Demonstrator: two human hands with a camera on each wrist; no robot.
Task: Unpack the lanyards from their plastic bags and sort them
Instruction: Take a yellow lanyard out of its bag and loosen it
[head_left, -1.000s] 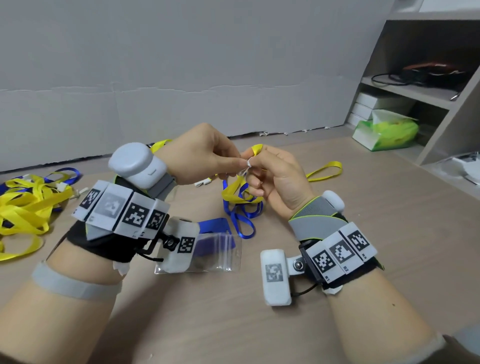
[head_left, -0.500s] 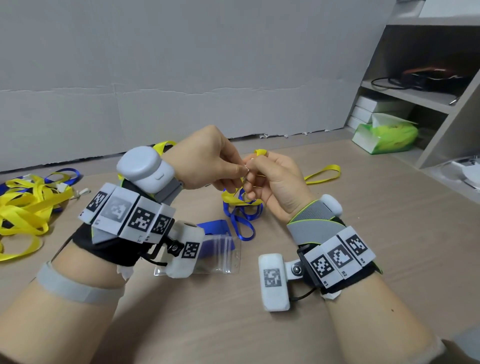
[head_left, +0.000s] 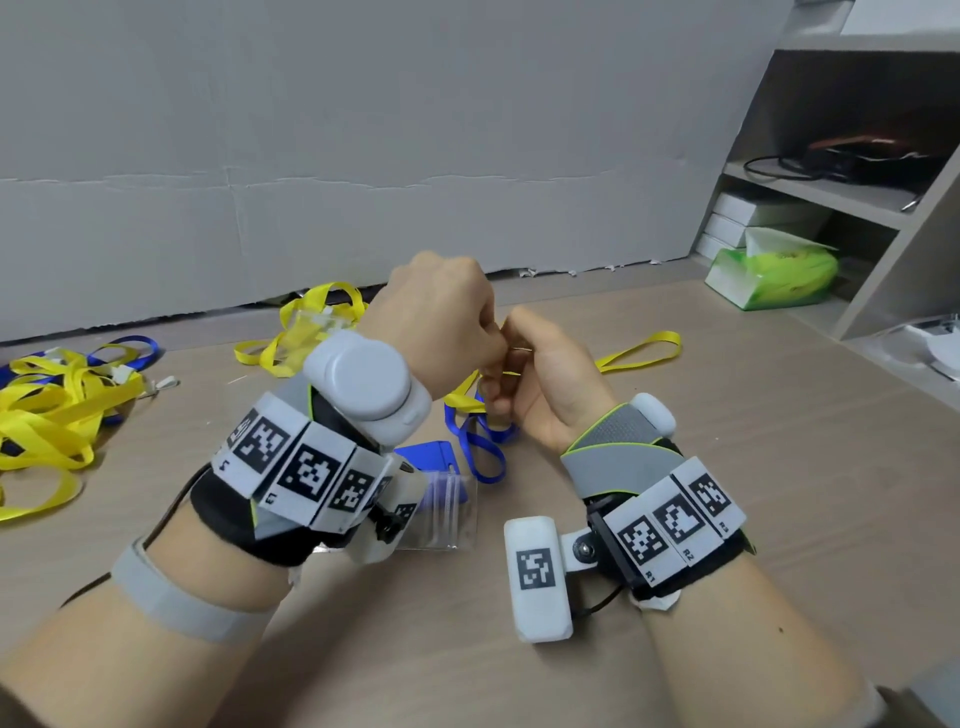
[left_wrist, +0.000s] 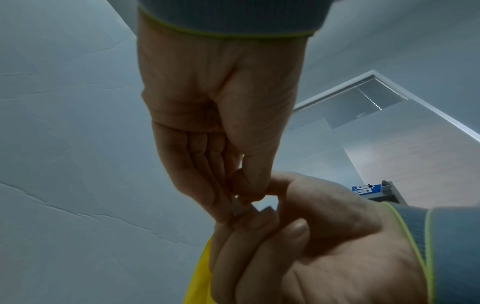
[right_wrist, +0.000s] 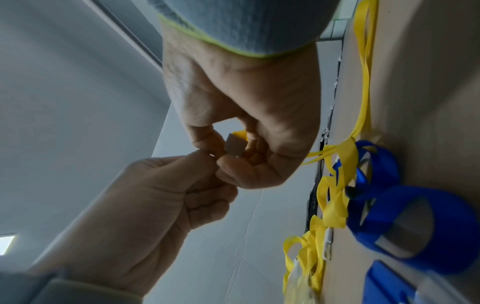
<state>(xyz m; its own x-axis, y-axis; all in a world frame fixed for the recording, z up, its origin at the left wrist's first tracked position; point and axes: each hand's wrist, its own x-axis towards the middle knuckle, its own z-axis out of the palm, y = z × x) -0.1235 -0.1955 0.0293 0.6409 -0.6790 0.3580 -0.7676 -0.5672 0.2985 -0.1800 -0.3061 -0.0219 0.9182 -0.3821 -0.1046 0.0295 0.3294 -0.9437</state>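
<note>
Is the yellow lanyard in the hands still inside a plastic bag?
Out: the yellow lanyard hangs bare from both hands; no bag shows around it.

**Letter codes on the wrist tags**

The white square-patterned marker tags on the right wristband (head_left: 675, 525) read R1, R2 and R3. The white marker tags on the left wristband (head_left: 306, 467) show L codes, digits blurred. The green tissue pack (head_left: 774, 273) print is unreadable.

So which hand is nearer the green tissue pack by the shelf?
Right. The right hand is on the tissue pack's side of the table; the left hand is beyond it, farther away.
</note>
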